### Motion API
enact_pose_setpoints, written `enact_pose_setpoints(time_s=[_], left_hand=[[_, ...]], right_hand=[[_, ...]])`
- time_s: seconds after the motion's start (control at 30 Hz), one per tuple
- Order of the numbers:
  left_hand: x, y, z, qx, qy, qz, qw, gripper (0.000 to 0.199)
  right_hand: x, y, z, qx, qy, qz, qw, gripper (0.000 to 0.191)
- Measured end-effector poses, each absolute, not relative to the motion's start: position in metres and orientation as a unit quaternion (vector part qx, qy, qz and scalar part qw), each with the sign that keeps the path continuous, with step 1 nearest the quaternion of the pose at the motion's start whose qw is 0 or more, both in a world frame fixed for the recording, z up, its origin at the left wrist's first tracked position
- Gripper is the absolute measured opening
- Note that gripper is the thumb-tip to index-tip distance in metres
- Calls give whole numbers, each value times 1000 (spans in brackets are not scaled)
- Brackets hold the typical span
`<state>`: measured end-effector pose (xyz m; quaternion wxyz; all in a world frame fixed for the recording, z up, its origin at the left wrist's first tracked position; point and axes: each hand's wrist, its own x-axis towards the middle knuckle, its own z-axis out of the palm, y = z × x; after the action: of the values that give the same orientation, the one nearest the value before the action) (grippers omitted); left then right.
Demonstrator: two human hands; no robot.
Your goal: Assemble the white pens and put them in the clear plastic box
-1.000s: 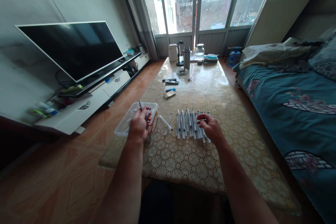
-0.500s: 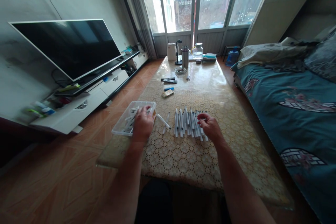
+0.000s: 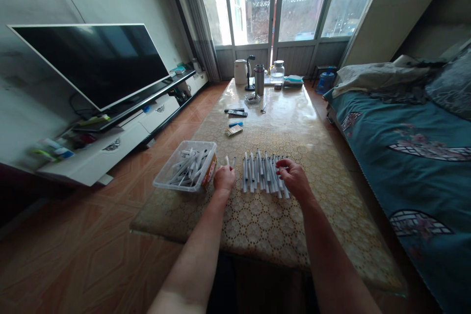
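Beside the clear plastic box, my left hand (image 3: 224, 178) is closed on a white pen (image 3: 227, 160) whose end shows past the fingers. Another pen (image 3: 234, 162) lies right by those fingers, partly hidden. Many white pens with dark tips (image 3: 259, 174) lie side by side in an uneven row on the table, some on top of others. At the row's right end, my right hand (image 3: 294, 176) hangs with loosely curled fingers, thumb and forefinger apart, nothing visible in it. More pens (image 3: 191, 167) lie jumbled in the plastic box (image 3: 172, 187).
The long table has a patterned cover (image 3: 253, 225). Beyond the pens lie a small card box (image 3: 234, 130), a blue item (image 3: 236, 124) and remotes (image 3: 237, 113). A steel flask (image 3: 259, 80), kettle (image 3: 241, 72) and glass jug (image 3: 277, 71) stand farther back. A bed (image 3: 397, 132) flanks the right.
My left hand has left the box and moved right, down to the loose pens on the table, closing on one. My right hand stays at the end of the row.
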<state>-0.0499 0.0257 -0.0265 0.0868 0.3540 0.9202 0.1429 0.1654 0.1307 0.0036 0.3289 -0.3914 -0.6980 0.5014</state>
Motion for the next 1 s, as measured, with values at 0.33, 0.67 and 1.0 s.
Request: enact_pose_setpoints(time_s=[0.33,0.67,1.0], left_hand=[[-14,7,25,347,807,434,201,22],[21,0,41,320,477,554,603,28],[47,22,16,194,357,732,546,29]], right_hand=[[157,121,7,-375,-657,568,324,31],[168,119,20,-350,-540,704,301,31],[159,109,14,-358,-443,757,320,32]])
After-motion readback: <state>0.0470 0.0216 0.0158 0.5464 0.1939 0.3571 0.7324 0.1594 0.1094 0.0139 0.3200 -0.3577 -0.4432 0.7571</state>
